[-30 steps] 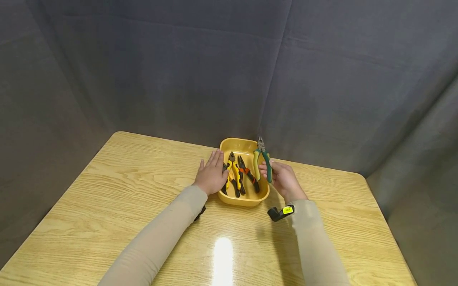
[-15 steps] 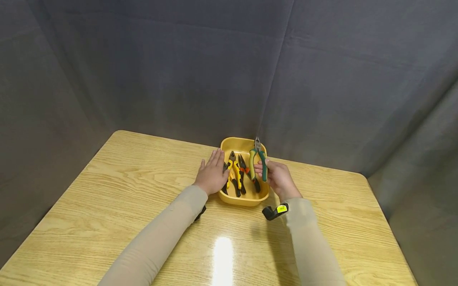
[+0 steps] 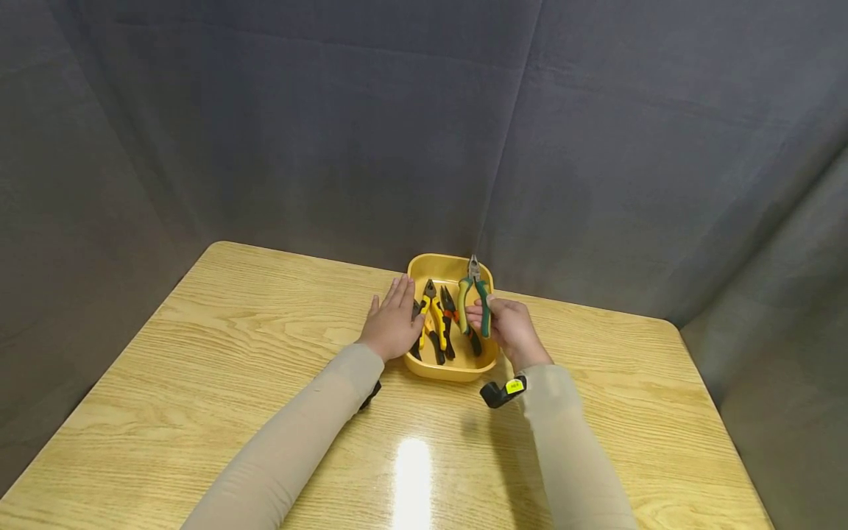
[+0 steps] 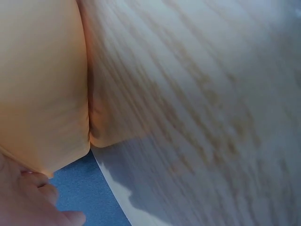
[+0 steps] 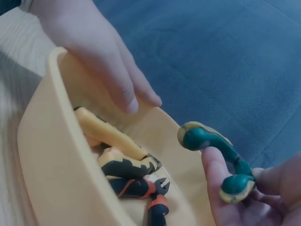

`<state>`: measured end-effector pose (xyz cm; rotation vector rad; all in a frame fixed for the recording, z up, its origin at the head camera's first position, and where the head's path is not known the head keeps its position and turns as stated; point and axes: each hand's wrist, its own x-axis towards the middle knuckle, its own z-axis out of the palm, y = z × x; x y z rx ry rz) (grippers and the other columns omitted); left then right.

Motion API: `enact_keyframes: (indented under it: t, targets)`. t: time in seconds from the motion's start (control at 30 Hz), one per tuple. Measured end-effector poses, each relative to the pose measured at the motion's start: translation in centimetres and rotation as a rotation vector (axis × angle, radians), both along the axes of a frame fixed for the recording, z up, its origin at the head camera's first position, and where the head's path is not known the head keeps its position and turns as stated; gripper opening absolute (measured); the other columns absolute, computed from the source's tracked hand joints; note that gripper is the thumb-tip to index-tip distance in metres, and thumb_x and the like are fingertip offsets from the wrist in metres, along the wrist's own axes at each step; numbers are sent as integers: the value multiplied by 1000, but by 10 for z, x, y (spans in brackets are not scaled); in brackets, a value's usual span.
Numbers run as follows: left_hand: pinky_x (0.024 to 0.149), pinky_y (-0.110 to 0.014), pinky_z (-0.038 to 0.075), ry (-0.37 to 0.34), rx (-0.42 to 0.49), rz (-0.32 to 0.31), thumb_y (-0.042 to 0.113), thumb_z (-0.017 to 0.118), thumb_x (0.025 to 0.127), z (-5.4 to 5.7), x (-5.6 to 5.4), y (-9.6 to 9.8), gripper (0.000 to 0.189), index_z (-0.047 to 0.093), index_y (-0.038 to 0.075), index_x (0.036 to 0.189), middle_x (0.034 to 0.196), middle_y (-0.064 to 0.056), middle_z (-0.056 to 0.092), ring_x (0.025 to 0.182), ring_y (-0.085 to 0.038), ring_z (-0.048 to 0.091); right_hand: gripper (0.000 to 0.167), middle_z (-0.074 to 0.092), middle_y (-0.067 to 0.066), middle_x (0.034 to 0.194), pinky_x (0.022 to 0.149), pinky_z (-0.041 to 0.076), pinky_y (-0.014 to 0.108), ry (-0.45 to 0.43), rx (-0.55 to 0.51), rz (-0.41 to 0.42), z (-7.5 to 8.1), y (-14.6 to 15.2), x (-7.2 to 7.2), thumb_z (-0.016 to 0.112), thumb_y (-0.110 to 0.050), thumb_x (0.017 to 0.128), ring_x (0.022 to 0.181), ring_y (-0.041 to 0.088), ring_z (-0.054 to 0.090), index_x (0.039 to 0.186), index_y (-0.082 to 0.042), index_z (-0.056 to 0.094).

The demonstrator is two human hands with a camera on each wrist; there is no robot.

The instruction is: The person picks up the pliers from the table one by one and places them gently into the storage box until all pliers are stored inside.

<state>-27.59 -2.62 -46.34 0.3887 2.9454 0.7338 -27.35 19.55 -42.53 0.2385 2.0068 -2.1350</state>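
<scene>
My right hand (image 3: pixel 513 330) holds green-and-yellow pliers (image 3: pixel 473 294) by a handle, above the right side of a yellow bin (image 3: pixel 450 374). Their metal jaws point away from me. My left hand (image 3: pixel 392 324) rests on the bin's left rim with straight fingers. Inside the bin lie yellow-and-black pliers (image 3: pixel 437 324) and, to their right, long-nosed pliers (image 3: pixel 448 300) with orange-and-black handles. Another dark-handled tool is partly hidden beside the left hand. In the right wrist view, fingers of the right hand (image 5: pixel 268 193) pinch the green handles (image 5: pixel 207 140) beside the bin wall.
The bin stands on a wood-grain table (image 3: pixel 278 331) near its back edge. A grey curtain (image 3: pixel 344 147) hangs behind the table and along both sides. A black wrist camera (image 3: pixel 501 391) sits below the right hand.
My right hand has carried the green-and-yellow pliers leftward, further over the bin, and they now cover part of the orange-and-black handles. The left hand has stayed in place.
</scene>
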Motion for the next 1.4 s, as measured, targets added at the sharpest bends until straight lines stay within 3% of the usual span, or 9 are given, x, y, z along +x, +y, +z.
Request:
enact_keyframes:
  t: [0.3,0.63,1.03,1.17,1.4]
  targets:
    - [124,-55,4,-4,-2,-2,38,39,110,3,2,-1,71,5,8,164,171,-8,0,156,-21,-4,45,69,12,91,71,58,20,-6,31,-33,0,-4,-2,33,-15,112,73,9,70,133,24,45]
    - [124,-54,3,-20,0,-2,39,39,110,4,2,-3,72,3,8,163,171,-7,-3,156,-21,-5,43,71,23,100,68,59,20,9,154,-79,1,-15,0,35,-15,112,68,8,70,126,23,51]
    - [124,-55,4,-7,17,6,39,40,109,2,1,-4,72,4,8,163,171,-8,0,156,-21,-3,43,71,27,104,70,59,22,32,282,-72,-4,-19,0,36,-17,112,66,7,69,121,21,56]
    - [124,-55,4,-10,12,0,39,39,109,4,2,-2,72,3,8,163,171,-8,0,156,-22,-3,42,72,26,101,67,58,20,56,373,-78,-4,-21,0,38,-17,112,64,5,67,117,19,60]
    - [124,-55,4,-15,19,-5,39,39,109,7,5,-1,72,4,8,163,171,-8,0,156,-22,-3,39,74,19,89,69,60,27,149,629,-41,-4,-26,5,41,-15,110,65,9,68,105,15,66]
